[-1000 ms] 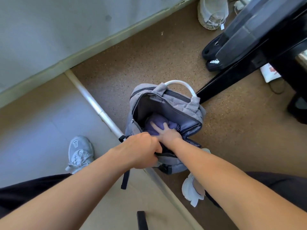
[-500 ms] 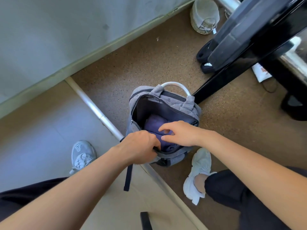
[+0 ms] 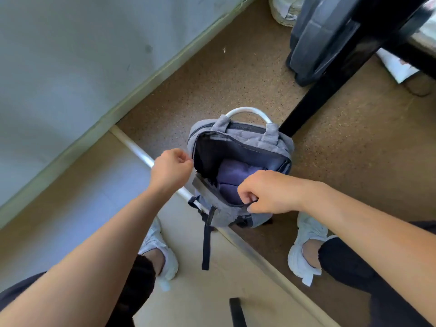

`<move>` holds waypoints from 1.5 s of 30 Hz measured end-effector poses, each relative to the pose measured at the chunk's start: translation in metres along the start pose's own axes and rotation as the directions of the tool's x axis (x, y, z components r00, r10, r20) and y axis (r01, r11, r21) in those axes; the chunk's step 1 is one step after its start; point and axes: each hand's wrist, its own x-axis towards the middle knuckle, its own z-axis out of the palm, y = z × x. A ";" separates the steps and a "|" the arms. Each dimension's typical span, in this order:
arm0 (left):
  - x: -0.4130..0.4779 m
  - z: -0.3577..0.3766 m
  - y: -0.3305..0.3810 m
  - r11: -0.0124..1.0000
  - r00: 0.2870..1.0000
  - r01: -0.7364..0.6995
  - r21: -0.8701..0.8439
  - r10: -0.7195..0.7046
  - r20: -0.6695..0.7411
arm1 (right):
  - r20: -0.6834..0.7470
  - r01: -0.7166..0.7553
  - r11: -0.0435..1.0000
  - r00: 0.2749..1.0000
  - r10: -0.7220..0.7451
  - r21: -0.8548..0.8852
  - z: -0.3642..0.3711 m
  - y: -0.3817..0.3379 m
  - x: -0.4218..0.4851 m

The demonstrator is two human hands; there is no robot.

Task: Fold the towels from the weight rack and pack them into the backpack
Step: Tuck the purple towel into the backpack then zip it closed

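Observation:
A grey backpack [image 3: 254, 142] with a white top handle stands open on the brown floor. A dark purple towel [image 3: 232, 175] lies stuffed inside its main compartment. My left hand [image 3: 171, 169] is curled at the left edge of the opening and pinches the rim or zipper there. At the near edge of the opening my right hand [image 3: 269, 192] grips the front flap. Both hands stay outside the compartment. The weight rack's black frame [image 3: 313, 100] stands just behind the bag.
Dark weight plates [image 3: 316, 38] lean on the rack at the top right. A woven basket [image 3: 283, 10] sits beyond them. A metal floor strip [image 3: 136, 147] runs diagonally under the bag. My white shoes [image 3: 306, 246] stand on either side. A grey wall is on the left.
My right hand has come out of the bag, off the towel, and now grips the front flap. My left hand has shifted up to the left rim. The view moved closer.

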 end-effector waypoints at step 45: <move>0.035 -0.007 0.057 0.972 0.970 -0.191 -0.137 0.208 0.127 | -0.419 -0.315 0.918 0.820 0.390 0.240 -0.020 0.060 0.021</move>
